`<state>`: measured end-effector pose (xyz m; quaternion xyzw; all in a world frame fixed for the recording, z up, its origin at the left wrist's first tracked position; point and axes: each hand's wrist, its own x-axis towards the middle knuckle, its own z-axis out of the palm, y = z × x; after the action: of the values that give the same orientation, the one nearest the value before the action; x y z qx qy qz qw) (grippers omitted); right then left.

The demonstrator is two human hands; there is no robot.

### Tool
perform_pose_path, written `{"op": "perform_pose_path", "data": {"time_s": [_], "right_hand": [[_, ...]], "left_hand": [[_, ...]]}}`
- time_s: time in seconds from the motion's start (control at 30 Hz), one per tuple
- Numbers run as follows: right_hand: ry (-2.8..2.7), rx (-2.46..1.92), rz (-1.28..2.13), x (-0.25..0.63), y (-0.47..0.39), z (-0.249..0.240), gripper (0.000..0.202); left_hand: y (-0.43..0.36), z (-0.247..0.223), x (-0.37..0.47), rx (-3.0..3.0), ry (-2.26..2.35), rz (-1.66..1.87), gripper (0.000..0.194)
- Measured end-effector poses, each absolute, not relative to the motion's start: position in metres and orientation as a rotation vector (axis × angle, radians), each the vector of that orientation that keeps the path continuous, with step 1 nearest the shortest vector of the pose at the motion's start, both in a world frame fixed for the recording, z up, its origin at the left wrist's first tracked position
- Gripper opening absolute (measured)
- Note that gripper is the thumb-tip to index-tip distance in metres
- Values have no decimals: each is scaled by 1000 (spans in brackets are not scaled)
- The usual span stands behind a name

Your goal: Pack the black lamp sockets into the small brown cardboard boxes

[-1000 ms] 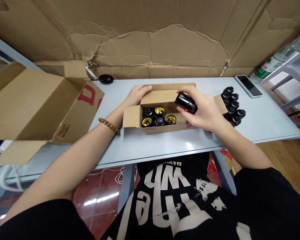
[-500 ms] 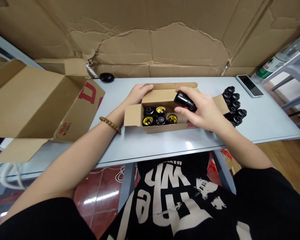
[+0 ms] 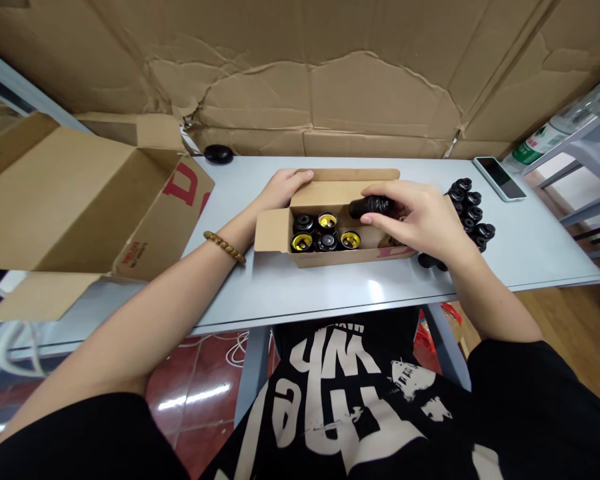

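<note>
A small open cardboard box point(image 3: 337, 259) sits on the table, with several black cylinders, some showing yellow insides point(image 3: 351, 240), standing upright in its left half. My left hand point(image 3: 283, 189) grips the box's back left edge, thumb along the raised flap. Above the right half of the box, my right hand point(image 3: 411, 212) pinches a black cylinder point(image 3: 371, 206) that lies nearly level, its end pointing left. Partly behind that hand, several black cylinders point(image 3: 474, 213) stand grouped on the table to the right of the box.
A large open cardboard box point(image 3: 150, 230) is at the left of the table point(image 3: 280, 297). At the back are a black mouse-like object point(image 3: 219, 154), a phone point(image 3: 499, 178) and a plastic bottle point(image 3: 535, 143). Cardboard stands behind the table.
The cylinder in my right hand has turned from tilted to nearly level over the box. My left hand keeps its grip on the box. The whole view has shifted slightly.
</note>
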<state>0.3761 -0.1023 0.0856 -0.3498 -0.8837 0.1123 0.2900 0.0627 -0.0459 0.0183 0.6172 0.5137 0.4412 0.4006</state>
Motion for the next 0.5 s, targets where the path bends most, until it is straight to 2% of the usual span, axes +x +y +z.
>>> {"op": "perform_pose_path", "data": {"time_s": [0.23, 0.4, 0.5], "right_hand": [[-2396, -957, 351, 371, -100, 75, 38], [-2440, -1072, 372, 360, -97, 65, 27], [-2483, -1026, 359, 359, -99, 66, 30]], "left_hand": [[-44, 22, 64, 1589, 1359, 1079, 38], [-43, 21, 64, 1586, 1341, 1068, 34], [-43, 21, 65, 1558, 1337, 1086, 33]]}}
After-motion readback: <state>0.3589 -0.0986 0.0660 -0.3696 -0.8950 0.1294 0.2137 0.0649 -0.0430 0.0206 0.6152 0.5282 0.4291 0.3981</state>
